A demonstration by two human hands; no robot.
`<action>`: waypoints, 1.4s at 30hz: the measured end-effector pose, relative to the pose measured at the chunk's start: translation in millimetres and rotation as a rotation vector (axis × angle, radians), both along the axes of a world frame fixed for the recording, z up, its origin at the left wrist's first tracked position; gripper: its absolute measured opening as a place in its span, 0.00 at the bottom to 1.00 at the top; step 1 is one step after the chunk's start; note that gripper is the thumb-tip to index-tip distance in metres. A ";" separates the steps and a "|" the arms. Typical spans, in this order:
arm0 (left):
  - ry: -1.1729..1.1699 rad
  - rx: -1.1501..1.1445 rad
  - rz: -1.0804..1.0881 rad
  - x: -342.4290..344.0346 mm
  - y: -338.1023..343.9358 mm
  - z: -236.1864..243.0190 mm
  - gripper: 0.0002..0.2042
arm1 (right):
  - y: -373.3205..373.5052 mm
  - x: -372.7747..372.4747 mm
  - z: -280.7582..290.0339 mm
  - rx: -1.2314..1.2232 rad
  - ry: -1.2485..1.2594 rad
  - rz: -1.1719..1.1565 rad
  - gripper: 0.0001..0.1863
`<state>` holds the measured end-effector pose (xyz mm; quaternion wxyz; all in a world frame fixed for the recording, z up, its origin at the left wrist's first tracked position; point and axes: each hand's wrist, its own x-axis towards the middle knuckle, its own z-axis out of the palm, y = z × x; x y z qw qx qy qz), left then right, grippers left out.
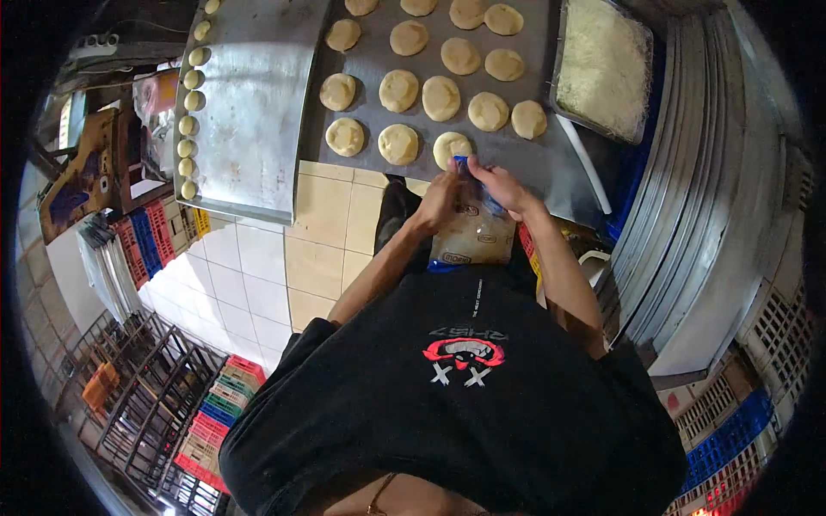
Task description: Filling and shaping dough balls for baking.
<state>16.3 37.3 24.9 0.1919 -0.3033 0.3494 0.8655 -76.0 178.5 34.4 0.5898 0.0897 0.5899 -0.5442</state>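
My left hand (436,198) is closed on a plastic bag (473,236) of pale brownish content with blue parts, which hangs against my black shirt. My right hand (503,185) grips the same bag's upper part, thumb near the blue tip. The tip sits at the edge of a flattened pale dough round (452,145) in the near row. Rows of similar dough rounds (398,91) lie on a dark metal tray (535,168), several with dented middles.
A metal tray (249,112) with small dough balls along its left edge is at left. A pan of white shreds (602,73) and a white rod (585,163) are at right, beside stacked trays (684,189). Racks (146,387) and coloured crates (221,408) stand lower left.
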 end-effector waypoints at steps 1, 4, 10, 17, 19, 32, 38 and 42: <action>-0.020 -0.104 -0.055 -2.2 3.8 -4.8 0.28 | 1.1 6.2 -25.4 0.121 0.156 0.057 0.33; -0.091 -0.142 -0.022 -0.5 8.5 -12.7 0.28 | -7.7 14.5 -38.6 0.257 0.317 0.192 0.39; -0.116 -0.141 0.026 -0.4 6.3 -23.7 0.26 | -22.8 17.4 -24.5 0.421 0.560 0.250 0.36; -0.117 -0.090 0.091 0.6 6.4 -34.7 0.24 | -25.9 20.8 -21.5 0.330 0.662 0.191 0.32; -0.119 -0.120 0.071 1.7 5.7 -37.3 0.23 | -28.4 21.3 -12.9 0.299 0.713 0.163 0.30; -0.112 -0.442 -0.086 3.3 -1.6 -38.3 0.22 | -35.4 29.9 -22.5 0.386 0.787 0.218 0.29; -0.051 -0.354 -0.300 21.7 -33.6 -19.9 0.19 | -19.6 28.5 13.2 0.399 0.340 0.303 0.33; 0.489 -1.269 -0.295 10.1 -64.1 17.8 0.15 | 6.1 56.5 69.5 0.499 0.596 -0.091 0.35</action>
